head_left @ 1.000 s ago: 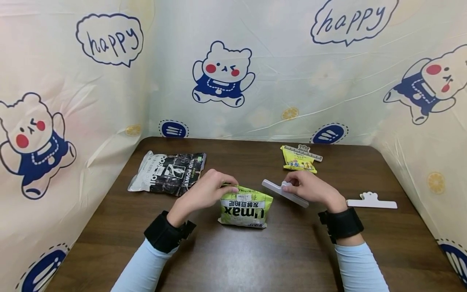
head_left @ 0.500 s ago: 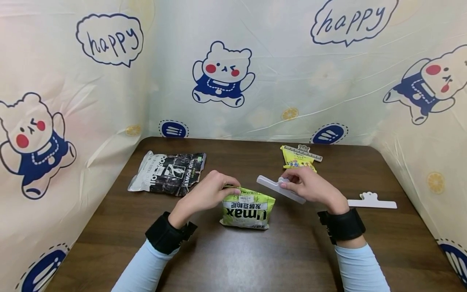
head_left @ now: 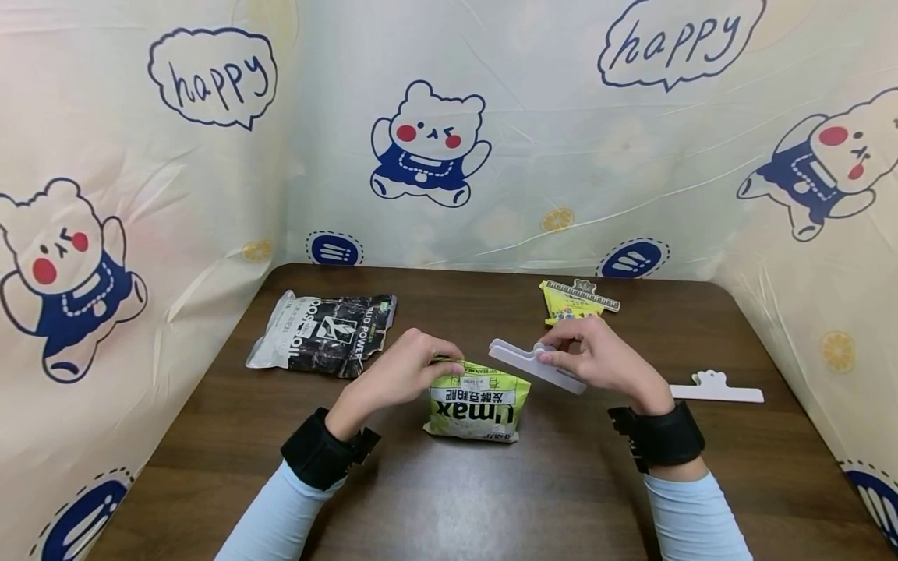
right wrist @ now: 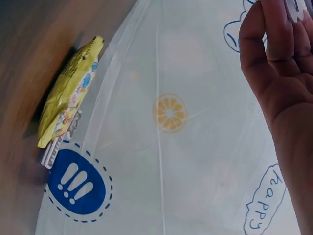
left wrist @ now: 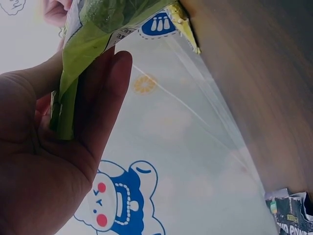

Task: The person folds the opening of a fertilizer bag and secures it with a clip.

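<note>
My left hand (head_left: 403,370) pinches the top left corner of a green and white bag (head_left: 479,405) printed "Umax", its lettering upside down in the head view. In the left wrist view the bag's green edge (left wrist: 78,73) runs between thumb and fingers. Just right of the bag, my right hand (head_left: 599,354) pinches a long white bag clip (head_left: 515,357) by its handle. The clip slants, its left end close to the bag's upper right corner and its jaws slightly parted there. Only a bit of the clip's handle (right wrist: 296,9) shows in the right wrist view.
A small yellow bag (head_left: 571,302) with a clear clip (head_left: 585,294) across its top lies behind my right hand. Another white clip (head_left: 715,389) rests at the right. A black and silver bag (head_left: 323,333) lies at the back left. Printed curtain surrounds the brown table (head_left: 449,499).
My right hand has moved the white clip left and slightly up, toward the green bag. The green bag has shifted a little to the right in my left hand.
</note>
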Available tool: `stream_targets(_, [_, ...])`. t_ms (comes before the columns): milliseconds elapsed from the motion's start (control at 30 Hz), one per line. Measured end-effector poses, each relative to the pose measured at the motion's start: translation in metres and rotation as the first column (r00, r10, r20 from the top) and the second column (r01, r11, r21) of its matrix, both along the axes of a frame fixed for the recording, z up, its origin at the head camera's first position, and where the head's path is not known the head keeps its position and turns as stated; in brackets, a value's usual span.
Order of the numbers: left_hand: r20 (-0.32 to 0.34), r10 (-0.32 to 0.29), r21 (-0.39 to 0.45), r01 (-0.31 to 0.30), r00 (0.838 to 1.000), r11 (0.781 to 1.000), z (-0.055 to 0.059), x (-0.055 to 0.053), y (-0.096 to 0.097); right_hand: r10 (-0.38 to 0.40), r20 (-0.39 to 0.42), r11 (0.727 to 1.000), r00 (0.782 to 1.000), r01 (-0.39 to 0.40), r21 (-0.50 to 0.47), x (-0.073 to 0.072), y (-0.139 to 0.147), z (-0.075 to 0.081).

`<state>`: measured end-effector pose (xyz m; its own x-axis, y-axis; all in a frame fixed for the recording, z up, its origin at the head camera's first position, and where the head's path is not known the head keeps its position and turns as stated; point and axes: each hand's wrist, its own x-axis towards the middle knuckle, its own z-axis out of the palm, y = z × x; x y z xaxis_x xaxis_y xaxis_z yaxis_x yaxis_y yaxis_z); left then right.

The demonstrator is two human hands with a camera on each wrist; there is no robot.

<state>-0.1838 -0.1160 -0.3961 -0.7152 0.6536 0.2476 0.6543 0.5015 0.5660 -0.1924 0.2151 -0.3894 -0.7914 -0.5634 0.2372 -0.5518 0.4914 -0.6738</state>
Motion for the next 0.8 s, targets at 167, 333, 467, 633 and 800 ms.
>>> stream_targets(167, [0.002, 0.000, 0.007, 0.000, 1.000, 1.000, 0.000, 0.001, 0.002, 0.059, -0.017, 0.998, 0.998, -0.060, -0.034, 0.002, -0.002, 0.002])
stream_targets(333, [-0.002, -0.004, 0.012, 0.005, 1.000, 1.000, -0.002, 0.001, 0.004, 0.083, 0.004, 0.996, 0.997, -0.083, -0.034, 0.004, -0.006, 0.004])
stream_targets(467, [0.002, -0.010, 0.016, 0.009, 1.000, 1.000, -0.003, 0.002, 0.006, 0.094, 0.040, 0.995, 0.995, -0.094, -0.017, 0.005, -0.009, 0.002])
stream_targets(633, [0.004, -0.009, 0.021, 0.009, 1.000, 1.000, -0.003, 0.003, 0.007, 0.124, 0.035, 0.992, 0.992, -0.124, -0.015, 0.005, -0.014, 0.000])
stream_targets(800, [0.003, -0.015, 0.018, 0.015, 1.000, 1.000, -0.003, 0.003, 0.008, 0.133, 0.047, 0.991, 0.990, -0.133, -0.004, 0.006, -0.016, 0.001])
